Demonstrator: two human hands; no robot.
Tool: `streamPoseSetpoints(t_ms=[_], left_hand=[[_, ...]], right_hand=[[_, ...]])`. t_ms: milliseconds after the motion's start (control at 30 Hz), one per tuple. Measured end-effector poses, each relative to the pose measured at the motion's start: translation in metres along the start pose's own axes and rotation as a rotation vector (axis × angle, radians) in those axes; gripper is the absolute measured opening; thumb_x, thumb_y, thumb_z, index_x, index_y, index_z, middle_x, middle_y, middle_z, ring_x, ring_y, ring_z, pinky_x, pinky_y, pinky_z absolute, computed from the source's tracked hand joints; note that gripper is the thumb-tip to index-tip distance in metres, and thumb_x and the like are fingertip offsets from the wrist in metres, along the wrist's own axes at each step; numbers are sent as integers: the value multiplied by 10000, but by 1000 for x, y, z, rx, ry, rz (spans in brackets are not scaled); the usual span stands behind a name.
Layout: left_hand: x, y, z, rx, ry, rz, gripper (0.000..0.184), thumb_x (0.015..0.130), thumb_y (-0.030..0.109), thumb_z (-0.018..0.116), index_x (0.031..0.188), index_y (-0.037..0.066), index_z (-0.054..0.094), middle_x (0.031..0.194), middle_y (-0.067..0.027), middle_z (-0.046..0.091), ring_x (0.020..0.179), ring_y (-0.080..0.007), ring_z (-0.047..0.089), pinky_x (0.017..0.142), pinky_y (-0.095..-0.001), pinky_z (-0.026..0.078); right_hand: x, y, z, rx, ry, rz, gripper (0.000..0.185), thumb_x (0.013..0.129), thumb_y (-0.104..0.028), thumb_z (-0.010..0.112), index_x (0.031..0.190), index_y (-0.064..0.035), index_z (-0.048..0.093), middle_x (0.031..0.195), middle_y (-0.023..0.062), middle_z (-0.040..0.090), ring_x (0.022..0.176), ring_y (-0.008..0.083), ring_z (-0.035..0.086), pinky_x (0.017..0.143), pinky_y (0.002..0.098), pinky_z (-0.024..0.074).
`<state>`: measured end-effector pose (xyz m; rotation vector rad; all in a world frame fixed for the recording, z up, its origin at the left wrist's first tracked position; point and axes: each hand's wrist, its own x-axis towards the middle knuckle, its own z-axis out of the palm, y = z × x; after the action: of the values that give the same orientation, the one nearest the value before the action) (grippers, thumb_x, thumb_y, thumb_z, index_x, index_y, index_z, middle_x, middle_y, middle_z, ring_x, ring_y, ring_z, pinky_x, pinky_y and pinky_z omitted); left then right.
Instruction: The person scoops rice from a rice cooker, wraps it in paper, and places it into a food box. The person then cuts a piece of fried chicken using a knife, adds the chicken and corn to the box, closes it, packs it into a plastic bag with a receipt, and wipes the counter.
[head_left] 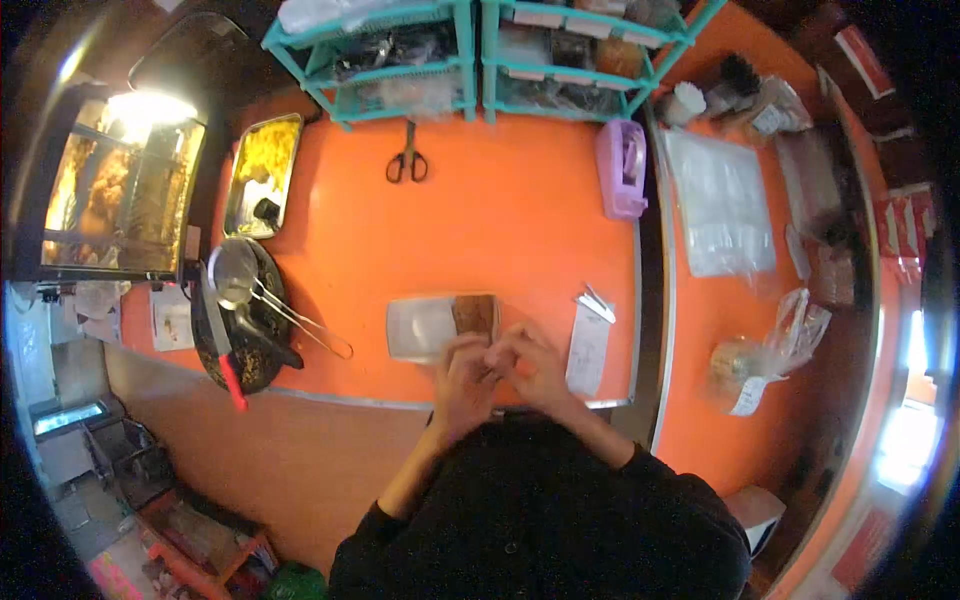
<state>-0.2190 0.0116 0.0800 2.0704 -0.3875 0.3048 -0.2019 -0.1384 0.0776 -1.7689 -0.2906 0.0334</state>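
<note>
My left hand [466, 385] and my right hand [532, 368] meet at the front edge of the orange table. Their fingers are pinched together, and whatever lies between them is too small or blurred to make out. Just beyond the fingertips sits a pale rectangular container [420, 329]. A flat brown piece [475, 315] lies at its right end, partly covered by the fingers. Right of my right hand are a paper slip [587, 350] and some small white sticks [597, 303].
At left, a black pan [262, 345] carries a strainer [236, 274] and a red-handled knife [222, 340]. Behind it stands a metal tray [284, 150] of yellow food. Scissors [407, 163], a purple tape dispenser [622, 170] and teal shelves [400, 75] are farther back; plastic bags [718, 205] lie right.
</note>
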Motion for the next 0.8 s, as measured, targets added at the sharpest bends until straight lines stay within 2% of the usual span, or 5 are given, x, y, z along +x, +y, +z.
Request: streamPoseSetpoints(t_ms=[200, 333, 400, 567, 800], left_hand=[[-4, -66, -10, 188, 261, 54, 189, 779, -36, 619, 938, 6, 526, 935, -151, 553, 875, -298, 556, 725, -341, 504], [7, -119, -4, 337, 89, -26, 130, 806, -40, 550, 930, -2, 559, 989, -169, 562, 933, -330, 563, 717, -414, 501], [6, -126, -4, 409, -4, -14, 132, 820, 34, 564, 950, 20, 575, 988, -172, 565, 972, -348, 542, 817, -465, 455], [1, -89, -13, 574, -196, -173, 426, 809, 263, 601, 1185, 71, 541, 1194, -130, 544, 1196, -346, 412, 985, -536, 292], [-18, -101, 1, 519, -309, -247, 573, 849, 296, 539, 1343, 57, 372, 1387, -146, 363, 1308, -346, 278, 1011, -529, 267]], right_hand=[[44, -19, -18, -179, 100, 33, 149, 895, -143, 552, 964, -37, 630, 884, 81, 573, 771, 121, 565, 680, 243, 461], [75, -1, -55, -169, 273, 30, 116, 891, -94, 548, 956, -22, 610, 774, 51, 534, 689, 117, 543, 633, 250, 441], [89, -1, -75, -163, 327, 56, 123, 905, -107, 529, 947, -22, 607, 712, 42, 548, 647, 97, 529, 602, 235, 424], [119, 8, -113, -169, 370, 58, 143, 914, -130, 522, 960, -22, 606, 690, 37, 561, 628, 81, 522, 584, 229, 418], [211, -18, -158, -312, 495, -153, 119, 886, -110, 550, 974, -64, 616, 737, 24, 592, 675, 77, 551, 611, 225, 426]])
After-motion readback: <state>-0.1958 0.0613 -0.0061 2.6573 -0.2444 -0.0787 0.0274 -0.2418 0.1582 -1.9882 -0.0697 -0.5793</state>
